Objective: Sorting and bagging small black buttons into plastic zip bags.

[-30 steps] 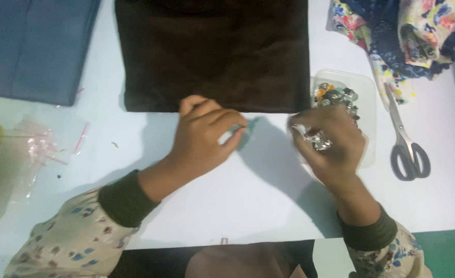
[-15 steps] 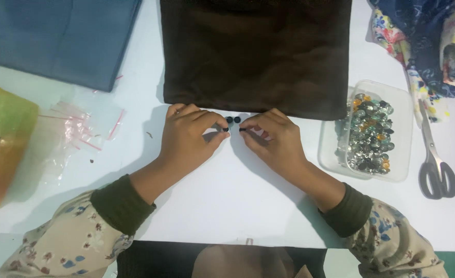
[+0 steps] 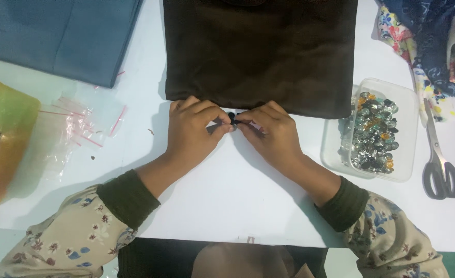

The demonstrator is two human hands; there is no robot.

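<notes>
Both of my hands are pinched shut on the same tiny target: left hand (image 3: 194,128) and right hand (image 3: 268,131) meet fingertip to fingertip, thumbs and forefingers closed on a pair of small dark beads (image 3: 232,118) that sit at the lower edge of the brown cloth (image 3: 261,51), on the white table (image 3: 227,206). I count two beads there, touching each other, though they are too small for me to tell more. Sweeping from the left: one translucent yellow-green bag (image 3: 1,139) at the table's edge, its contents blurred; just beside it a loose heap of small clear zip bags (image 3: 81,126) with red strips, too overlapped for me to count; one folded blue cloth (image 3: 63,36) above them. Past my hands, one clear plastic tray (image 3: 407,103) lies near the brown cloth's corner, filled with many shiny glass stones in silver, teal and amber. One pair of grey-handled scissors (image 3: 440,164) lies just right of the tray, blades pointing away from me. One bundle of flowered fabric (image 3: 433,41) fills the far right corner.
</notes>
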